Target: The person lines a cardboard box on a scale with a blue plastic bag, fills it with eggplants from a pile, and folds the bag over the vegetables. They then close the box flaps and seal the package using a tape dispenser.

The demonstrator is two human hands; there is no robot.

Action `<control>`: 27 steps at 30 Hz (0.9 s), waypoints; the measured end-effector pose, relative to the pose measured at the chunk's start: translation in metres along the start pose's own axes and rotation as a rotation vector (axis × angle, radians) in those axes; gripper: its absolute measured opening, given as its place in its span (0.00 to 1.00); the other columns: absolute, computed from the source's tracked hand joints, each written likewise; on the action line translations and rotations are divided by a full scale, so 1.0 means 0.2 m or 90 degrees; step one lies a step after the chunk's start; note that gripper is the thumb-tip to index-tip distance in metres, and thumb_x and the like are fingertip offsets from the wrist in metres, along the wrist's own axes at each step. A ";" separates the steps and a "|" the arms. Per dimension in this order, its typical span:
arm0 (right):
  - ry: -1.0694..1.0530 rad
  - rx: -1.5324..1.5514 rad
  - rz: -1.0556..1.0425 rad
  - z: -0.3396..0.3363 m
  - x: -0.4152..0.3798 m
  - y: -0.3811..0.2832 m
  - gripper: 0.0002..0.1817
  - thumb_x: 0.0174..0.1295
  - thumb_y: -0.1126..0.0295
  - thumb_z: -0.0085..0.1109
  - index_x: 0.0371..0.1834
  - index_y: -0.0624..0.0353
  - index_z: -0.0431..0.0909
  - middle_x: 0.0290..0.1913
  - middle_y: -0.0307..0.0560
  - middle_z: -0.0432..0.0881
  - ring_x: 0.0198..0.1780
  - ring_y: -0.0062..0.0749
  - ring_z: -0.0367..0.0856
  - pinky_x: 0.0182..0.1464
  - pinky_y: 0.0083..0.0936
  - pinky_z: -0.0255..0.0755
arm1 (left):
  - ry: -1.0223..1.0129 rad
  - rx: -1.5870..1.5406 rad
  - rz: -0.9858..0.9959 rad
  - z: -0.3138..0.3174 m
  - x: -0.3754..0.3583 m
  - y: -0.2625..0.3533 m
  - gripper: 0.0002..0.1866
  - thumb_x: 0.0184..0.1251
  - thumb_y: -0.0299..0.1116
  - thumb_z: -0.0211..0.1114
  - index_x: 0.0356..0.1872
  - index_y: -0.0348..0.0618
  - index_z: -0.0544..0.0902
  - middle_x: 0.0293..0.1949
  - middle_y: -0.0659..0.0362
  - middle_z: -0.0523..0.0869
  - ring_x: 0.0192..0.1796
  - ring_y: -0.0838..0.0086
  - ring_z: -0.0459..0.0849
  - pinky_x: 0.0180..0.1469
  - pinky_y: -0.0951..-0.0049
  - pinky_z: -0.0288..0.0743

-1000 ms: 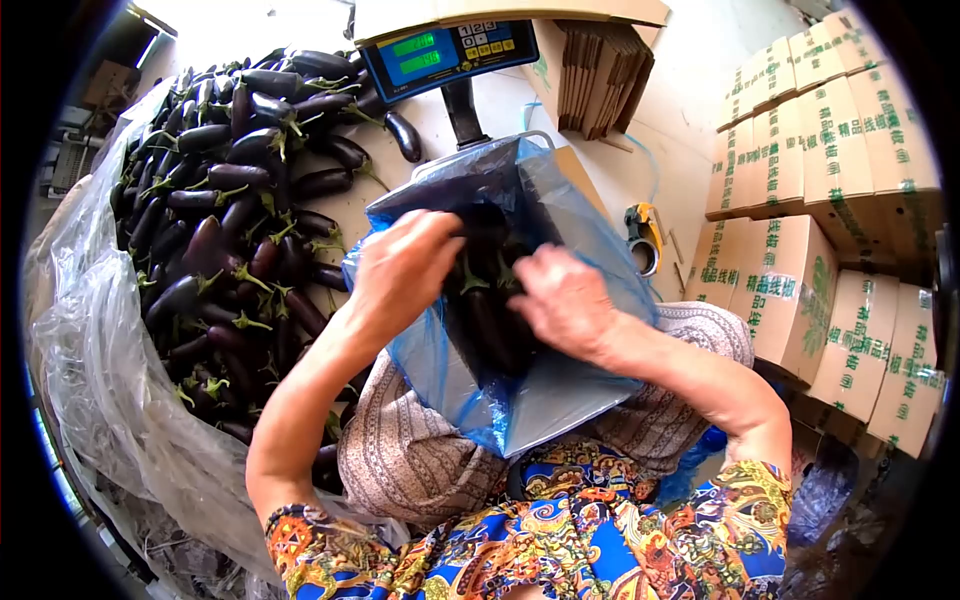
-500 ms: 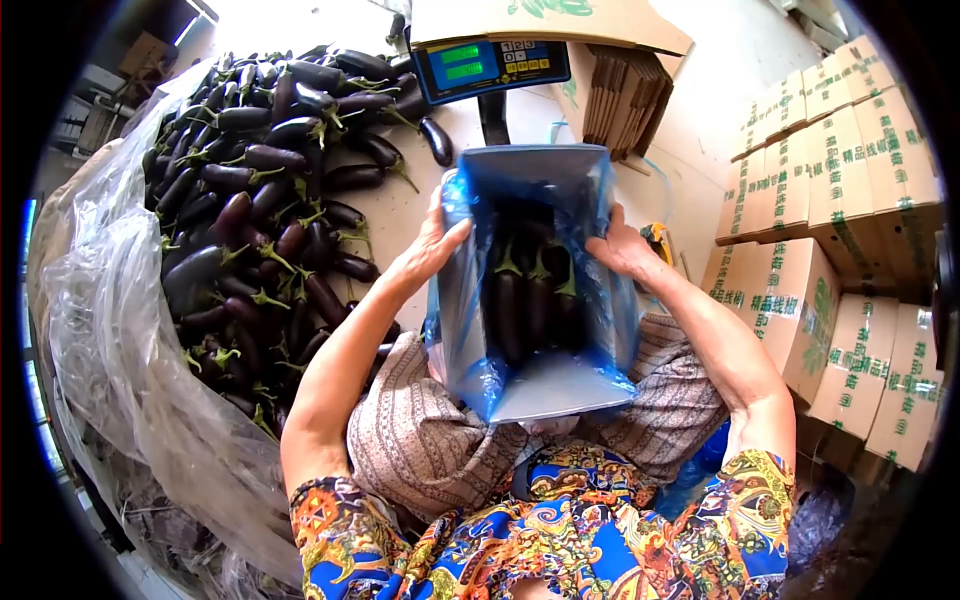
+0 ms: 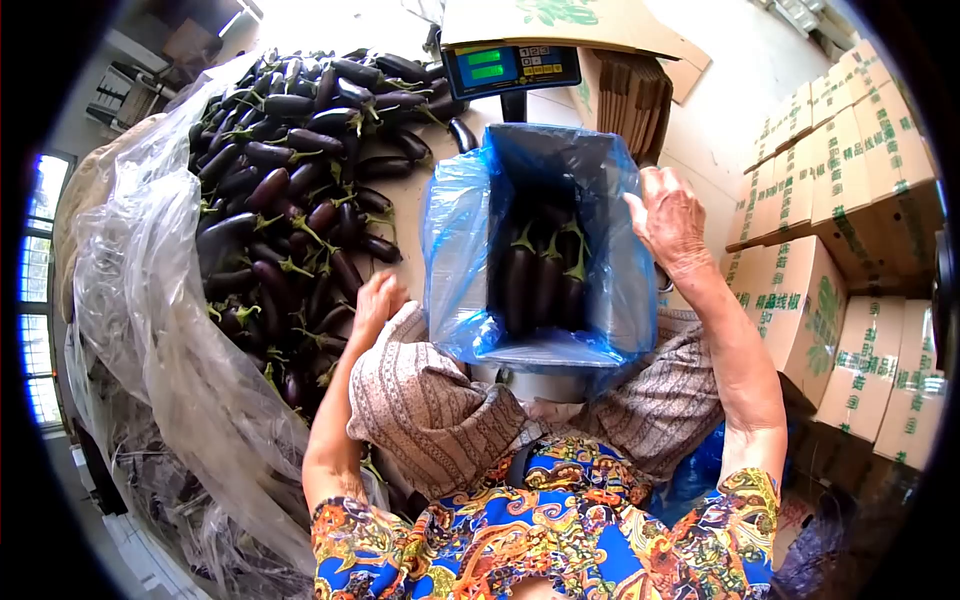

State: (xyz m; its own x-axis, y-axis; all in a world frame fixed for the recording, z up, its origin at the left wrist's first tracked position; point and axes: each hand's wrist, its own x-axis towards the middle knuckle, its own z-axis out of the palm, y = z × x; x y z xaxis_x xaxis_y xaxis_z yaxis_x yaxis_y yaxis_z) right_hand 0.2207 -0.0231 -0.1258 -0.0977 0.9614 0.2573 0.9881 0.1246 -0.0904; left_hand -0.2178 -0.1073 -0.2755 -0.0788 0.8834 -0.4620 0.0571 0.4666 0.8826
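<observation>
Between my knees stands an open box lined with blue plastic (image 3: pixel 455 265), and several dark eggplants (image 3: pixel 547 285) with green stems lie inside it. My right hand (image 3: pixel 672 222) is at the box's upper right edge, its fingers bent against the liner. Beside the box on the left, my left hand (image 3: pixel 378 305) hangs near the eggplant pile (image 3: pixel 300 200), fingers curled; whether anything is in them is hidden. The box rests on a pale metal surface (image 3: pixel 540 385), partly seen under its near edge.
A scale display (image 3: pixel 512 68) with green digits stands behind the box, under a flat cardboard sheet (image 3: pixel 560 25). Folded cartons (image 3: pixel 630 105) are beside it. Printed cartons (image 3: pixel 790 300) are stacked at right. Clear plastic sheeting (image 3: pixel 150 280) edges the pile at left.
My left hand has let go of the box's left side and moved down and left toward the pile. My right hand has shifted up and right. The liner's left side now spreads outward.
</observation>
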 end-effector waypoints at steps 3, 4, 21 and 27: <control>-0.140 0.231 -0.061 -0.04 -0.06 -0.08 0.10 0.61 0.66 0.57 0.40 0.58 0.80 0.40 0.54 0.82 0.45 0.50 0.83 0.50 0.43 0.77 | 0.020 -0.013 -0.063 -0.06 -0.21 -0.24 0.26 0.72 0.48 0.59 0.60 0.37 0.75 0.47 0.49 0.85 0.46 0.63 0.86 0.50 0.66 0.79; -0.130 0.238 -0.087 -0.04 -0.07 -0.12 0.10 0.60 0.67 0.57 0.42 0.58 0.80 0.40 0.54 0.82 0.45 0.52 0.82 0.51 0.42 0.77 | 0.027 -0.017 -0.076 -0.08 -0.26 -0.28 0.26 0.71 0.47 0.59 0.59 0.37 0.75 0.47 0.49 0.85 0.47 0.63 0.86 0.51 0.66 0.79; -0.340 -0.093 -0.036 0.86 0.10 -0.23 0.08 0.64 0.74 0.49 0.41 0.62 0.79 0.37 0.62 0.85 0.39 0.53 0.87 0.39 0.46 0.82 | -0.073 0.330 -0.138 0.19 -0.36 -0.84 0.21 0.67 0.45 0.61 0.51 0.38 0.81 0.44 0.46 0.87 0.48 0.55 0.86 0.51 0.62 0.78; -0.306 -0.126 -0.055 0.96 0.08 -0.13 0.10 0.70 0.69 0.43 0.49 0.60 0.71 0.41 0.66 0.84 0.39 0.60 0.86 0.40 0.53 0.80 | 0.158 0.233 -0.195 0.11 -0.62 -1.03 0.20 0.65 0.44 0.61 0.49 0.39 0.83 0.43 0.44 0.87 0.49 0.52 0.86 0.52 0.59 0.77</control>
State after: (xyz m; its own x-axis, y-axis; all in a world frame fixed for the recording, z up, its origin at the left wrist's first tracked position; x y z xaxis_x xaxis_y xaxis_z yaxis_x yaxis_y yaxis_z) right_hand 0.1703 0.0361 -0.3045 -0.1779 0.9596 -0.2181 0.9730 0.2047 0.1066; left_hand -0.1976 -0.3129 -0.4020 -0.3768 0.6882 -0.6200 0.3349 0.7252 0.6016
